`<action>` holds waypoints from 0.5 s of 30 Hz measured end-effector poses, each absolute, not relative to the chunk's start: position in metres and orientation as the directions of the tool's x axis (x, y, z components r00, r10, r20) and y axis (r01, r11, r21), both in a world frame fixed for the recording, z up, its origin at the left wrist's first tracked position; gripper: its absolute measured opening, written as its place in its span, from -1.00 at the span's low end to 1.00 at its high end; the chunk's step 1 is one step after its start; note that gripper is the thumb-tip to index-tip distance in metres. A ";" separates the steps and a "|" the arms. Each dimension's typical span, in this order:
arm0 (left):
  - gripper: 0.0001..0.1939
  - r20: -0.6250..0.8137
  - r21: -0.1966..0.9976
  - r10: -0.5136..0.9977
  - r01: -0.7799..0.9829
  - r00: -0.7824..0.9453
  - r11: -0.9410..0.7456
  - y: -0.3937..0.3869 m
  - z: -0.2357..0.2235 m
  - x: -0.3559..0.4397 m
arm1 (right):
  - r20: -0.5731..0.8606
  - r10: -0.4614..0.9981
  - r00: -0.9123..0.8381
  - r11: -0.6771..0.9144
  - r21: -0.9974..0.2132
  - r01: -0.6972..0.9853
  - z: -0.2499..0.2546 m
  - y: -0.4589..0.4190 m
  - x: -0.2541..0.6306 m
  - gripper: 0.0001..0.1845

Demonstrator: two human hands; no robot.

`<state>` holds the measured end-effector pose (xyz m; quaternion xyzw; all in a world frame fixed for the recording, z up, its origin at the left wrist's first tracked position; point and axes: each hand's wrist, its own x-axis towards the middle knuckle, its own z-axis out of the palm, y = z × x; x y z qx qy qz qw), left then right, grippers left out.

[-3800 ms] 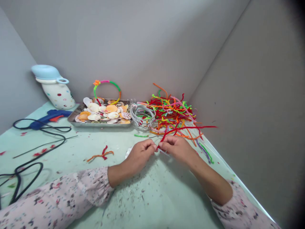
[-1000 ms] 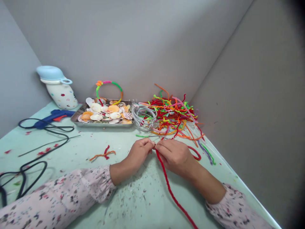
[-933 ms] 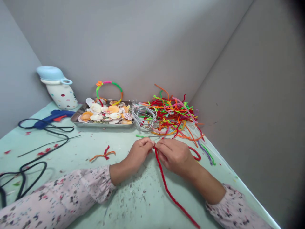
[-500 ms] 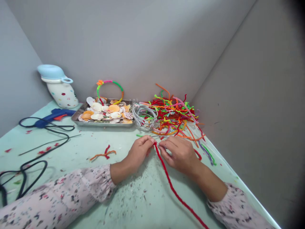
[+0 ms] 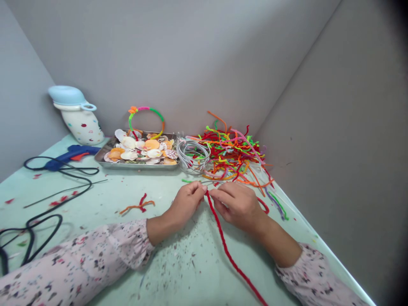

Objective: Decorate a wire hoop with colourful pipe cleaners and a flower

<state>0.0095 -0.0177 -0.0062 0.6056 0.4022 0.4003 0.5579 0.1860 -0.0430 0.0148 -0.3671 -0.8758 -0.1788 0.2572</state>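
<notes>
My left hand (image 5: pixel 188 202) is closed, thumb and forefinger pinching the upper end of a red pipe cleaner (image 5: pixel 224 245). From there the fuzzy strand runs down and to the right, out past the bottom of the head view. Close on the other side, my right hand (image 5: pixel 237 205) is pinched too, its fingertips at the same end of the strand. A thin grey wire (image 5: pixel 210 182) shows just behind both hands. What lies between the fingertips is mostly covered.
Behind my hands are a coil of grey wire (image 5: pixel 193 155), a heap of coloured pipe cleaners (image 5: pixel 231 148) and a metal tray (image 5: pixel 140 166) of shells with a colourful hoop (image 5: pixel 158 112). To the left are a blue glue gun (image 5: pixel 68 157), its black cord (image 5: pixel 32 225) and a bottle (image 5: pixel 81 123).
My right fingertips have moved slightly left, up to the pinched end. The lower part of the red pipe cleaner has swung a little left. My left hand stays almost still.
</notes>
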 end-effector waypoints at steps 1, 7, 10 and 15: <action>-0.65 0.041 0.997 0.935 0.049 0.352 -0.062 -0.018 -0.007 0.010 | 0.586 0.536 -0.608 0.673 0.138 0.727 0.014 -0.043 0.187 -0.77; -0.66 0.070 0.992 0.941 0.075 0.332 -0.100 -0.017 -0.007 0.010 | 0.598 0.500 -0.627 0.681 0.176 0.711 0.014 -0.043 0.187 -0.72; -0.67 0.077 0.990 0.941 0.084 0.330 -0.111 -0.017 -0.007 0.010 | 0.594 0.495 -0.634 0.681 0.188 0.708 0.015 -0.043 0.187 -0.76; -0.67 0.079 0.988 0.940 0.100 0.333 -0.119 -0.016 -0.009 0.010 | 0.582 0.492 -0.647 0.676 0.213 0.706 0.017 -0.042 0.186 -0.79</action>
